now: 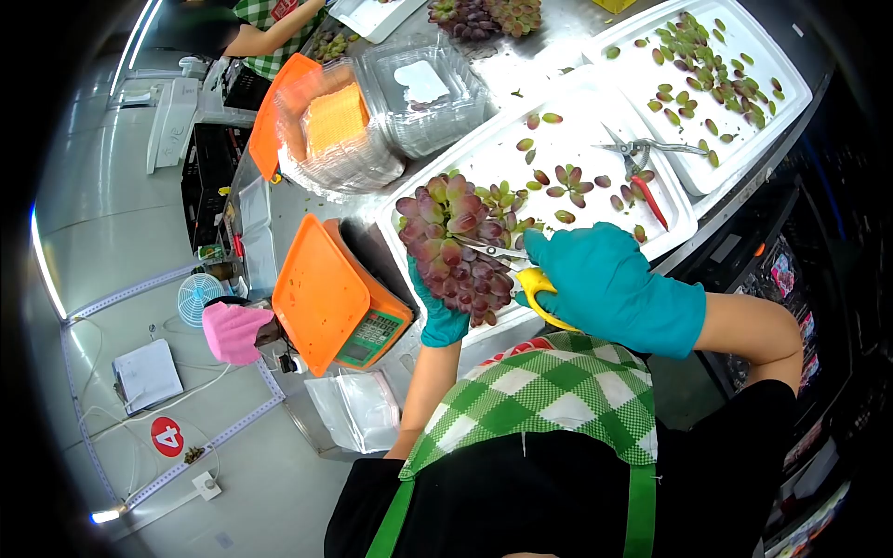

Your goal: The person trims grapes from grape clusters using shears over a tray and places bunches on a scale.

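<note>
My left hand (443,321), in a teal glove, holds a bunch of purple-red grapes (445,223) from below; the grapes hide most of its fingers. In my gloved right hand (609,288) is a pair of scissors (532,283) with yellow handles. Their blades point left and reach into the bunch, and the tips are partly lost among the grapes. Beneath both hands lies a white tray (581,126) with loose grapes and a small cluster (570,186). Pruning shears with a red handle (649,201) rest at the tray's right side.
A second white tray (642,82) at upper right holds many loose grapes. Clear plastic boxes (423,102) are stacked at the back. An orange scale (321,293) stands to the left, above clear bags (358,409). Another person's arm (274,33) shows at the top.
</note>
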The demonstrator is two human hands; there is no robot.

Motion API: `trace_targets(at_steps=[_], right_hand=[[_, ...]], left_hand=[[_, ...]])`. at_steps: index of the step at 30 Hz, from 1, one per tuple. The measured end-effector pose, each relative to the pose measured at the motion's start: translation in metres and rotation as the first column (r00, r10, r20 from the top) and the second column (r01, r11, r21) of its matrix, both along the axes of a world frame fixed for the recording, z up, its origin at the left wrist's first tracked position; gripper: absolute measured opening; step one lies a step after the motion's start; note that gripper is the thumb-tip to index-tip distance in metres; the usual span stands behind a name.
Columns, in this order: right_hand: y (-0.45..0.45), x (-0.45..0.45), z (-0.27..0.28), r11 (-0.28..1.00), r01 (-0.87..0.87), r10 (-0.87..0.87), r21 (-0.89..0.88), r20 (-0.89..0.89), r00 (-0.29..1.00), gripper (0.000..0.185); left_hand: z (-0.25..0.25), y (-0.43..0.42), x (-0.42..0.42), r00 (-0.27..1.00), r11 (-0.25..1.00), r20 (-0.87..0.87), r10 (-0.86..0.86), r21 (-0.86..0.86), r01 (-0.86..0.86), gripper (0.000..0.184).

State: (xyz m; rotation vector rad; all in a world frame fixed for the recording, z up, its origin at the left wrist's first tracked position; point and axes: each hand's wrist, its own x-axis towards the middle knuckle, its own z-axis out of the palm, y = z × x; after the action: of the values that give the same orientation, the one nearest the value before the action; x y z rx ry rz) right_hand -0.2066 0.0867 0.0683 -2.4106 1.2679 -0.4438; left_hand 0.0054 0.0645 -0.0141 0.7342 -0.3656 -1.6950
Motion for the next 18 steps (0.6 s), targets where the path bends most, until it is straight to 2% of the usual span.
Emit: trace_targets(at_steps=[5, 12, 15, 18], right_hand=[[0.001, 0.001, -0.002, 1.000, 0.013, -0.013, -0.001, 0.019, 1.000, 0.039], [0.001, 0.000, -0.010, 0.999, 0.034, -0.030, -0.020, 0.160, 0.987, 0.038], [0.000, -0.001, -0.011, 0.999, 0.046, -0.042, -0.022, 0.148, 0.988, 0.037], [0.001, -0.003, -0.006, 0.995, 0.099, -0.095, -0.021, 0.146, 0.985, 0.041]], left_hand=[[-0.005, 0.005, 0.008, 1.000, 1.000, 0.026, 0.006, 0.025, -0.006, 0.049], [-0.006, 0.009, 0.007, 0.992, 1.000, 0.124, 0.010, 0.022, -0.013, 0.053], [-0.011, 0.004, 0.007, 0.997, 0.996, 0.030, 0.073, 0.058, -0.074, 0.046], [-0.008, 0.000, 0.005, 0.989, 0.997, 0.144, 0.011, -0.073, -0.001, 0.047]])
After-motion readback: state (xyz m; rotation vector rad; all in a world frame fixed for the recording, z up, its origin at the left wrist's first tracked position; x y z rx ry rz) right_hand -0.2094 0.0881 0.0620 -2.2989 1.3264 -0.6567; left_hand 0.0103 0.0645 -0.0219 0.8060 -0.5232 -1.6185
